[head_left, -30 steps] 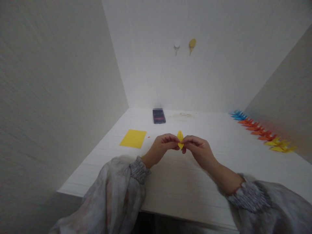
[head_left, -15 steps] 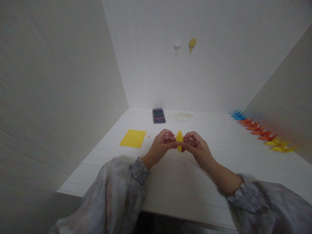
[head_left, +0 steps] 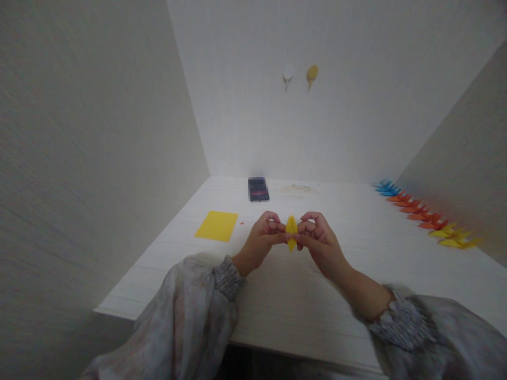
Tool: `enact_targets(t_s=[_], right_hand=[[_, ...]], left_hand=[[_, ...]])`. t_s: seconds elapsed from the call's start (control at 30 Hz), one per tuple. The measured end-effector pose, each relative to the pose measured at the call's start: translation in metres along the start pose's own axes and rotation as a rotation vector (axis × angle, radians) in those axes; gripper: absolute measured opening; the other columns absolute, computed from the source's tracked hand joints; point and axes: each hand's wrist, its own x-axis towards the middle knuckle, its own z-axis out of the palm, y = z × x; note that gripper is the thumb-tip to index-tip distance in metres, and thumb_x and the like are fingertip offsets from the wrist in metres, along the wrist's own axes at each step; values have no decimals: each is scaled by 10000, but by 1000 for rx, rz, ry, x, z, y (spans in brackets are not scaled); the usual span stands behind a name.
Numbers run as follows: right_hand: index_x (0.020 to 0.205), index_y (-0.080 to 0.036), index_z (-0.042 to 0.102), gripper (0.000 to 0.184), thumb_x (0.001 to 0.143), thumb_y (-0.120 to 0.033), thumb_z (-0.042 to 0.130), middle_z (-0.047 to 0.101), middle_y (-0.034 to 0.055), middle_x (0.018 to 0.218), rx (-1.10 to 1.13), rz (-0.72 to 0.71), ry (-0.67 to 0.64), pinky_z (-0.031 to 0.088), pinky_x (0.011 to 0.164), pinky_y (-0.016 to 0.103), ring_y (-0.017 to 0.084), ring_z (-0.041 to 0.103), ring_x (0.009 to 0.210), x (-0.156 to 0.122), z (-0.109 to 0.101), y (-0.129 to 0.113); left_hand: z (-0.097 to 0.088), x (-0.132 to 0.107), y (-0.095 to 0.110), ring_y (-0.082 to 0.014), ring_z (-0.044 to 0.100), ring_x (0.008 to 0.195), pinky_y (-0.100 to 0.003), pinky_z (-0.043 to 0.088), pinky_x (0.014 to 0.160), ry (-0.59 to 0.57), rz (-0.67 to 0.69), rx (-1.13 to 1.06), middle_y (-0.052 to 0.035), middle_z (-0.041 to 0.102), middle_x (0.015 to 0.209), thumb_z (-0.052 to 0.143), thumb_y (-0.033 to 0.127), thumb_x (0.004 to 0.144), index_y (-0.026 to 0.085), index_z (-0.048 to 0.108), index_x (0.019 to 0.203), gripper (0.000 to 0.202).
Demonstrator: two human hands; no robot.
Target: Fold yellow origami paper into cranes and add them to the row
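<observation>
Pinched closed, my left grip (head_left: 263,241) and right grip (head_left: 322,241) hold the folded yellow paper (head_left: 291,225) between them by its two sides, over the bench (head_left: 309,311). My forearms (head_left: 368,296) slant inward, and my upper fingers (head_left: 312,215) curl loosely. Its long axis runs up and down my view, the sharper tip pointing toward the bench's near edge.

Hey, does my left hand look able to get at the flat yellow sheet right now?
Probably yes: only a tiny orange scrap shows between your left hand and the flat yellow sheet. That hand would likely need to release the folded yellow paper first.
</observation>
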Motion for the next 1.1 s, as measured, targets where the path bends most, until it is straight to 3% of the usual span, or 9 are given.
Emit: enact_targets(t_s=[0.2, 0.37, 0.57, 0.73, 0.93, 1.1], right_hand=[[913, -234, 454, 351, 647, -285, 678, 543, -50, 641, -102, -37, 51, 418, 499, 239, 95, 507, 517, 3, -1, 3], [708, -187, 558, 187, 661, -333, 665, 571, -15, 568, -205, 58, 53, 415, 513, 257, 111, 522, 521, 2, -1, 3], [608, -195, 548, 176, 689, -312, 652, 532, -22, 566, -338, -77, 90, 404, 507, 251, 112, 515, 522, 1, -6, 6], [669, -205, 610, 100, 721, -288, 628, 568, -3, 647, -448, -168, 71, 441, 532, 257, 115, 542, 551, 4, -10, 10], [796, -232, 659, 82, 755, -237, 588, 600, 22, 743, -519, -293, -28, 477, 589, 281, 137, 575, 647, 5, -11, 11], [844, -245, 659, 125, 774, -228, 557, 599, 23, 758, -518, -285, -50, 472, 581, 280, 132, 568, 637, 4, -8, 7]], left_hand=[[-3, 3, -3, -84, 571, 606, -238, 427, 635, 82, 24, 45, 53, 579, 652, 726, 162, 537, 173, 385, 776, 416], [-4, 5, -6, -83, 565, 615, -232, 423, 633, 97, 53, 101, 36, 587, 650, 705, 177, 575, 151, 453, 727, 296], [-4, 4, -12, -97, 545, 610, -239, 410, 613, 162, 65, 328, 0, 613, 657, 680, 262, 620, 137, 588, 717, 184], [-2, 3, -12, -110, 559, 657, -255, 428, 661, 165, 69, 356, -24, 635, 701, 640, 305, 667, 134, 620, 759, 195], [-1, 4, -9, -108, 564, 666, -257, 429, 678, 151, 30, 247, -31, 644, 740, 698, 292, 598, 116, 610, 765, 258], [-5, 6, -9, -91, 556, 633, -230, 429, 634, 177, 14, 244, -13, 631, 697, 682, 278, 620, 118, 607, 745, 216]])
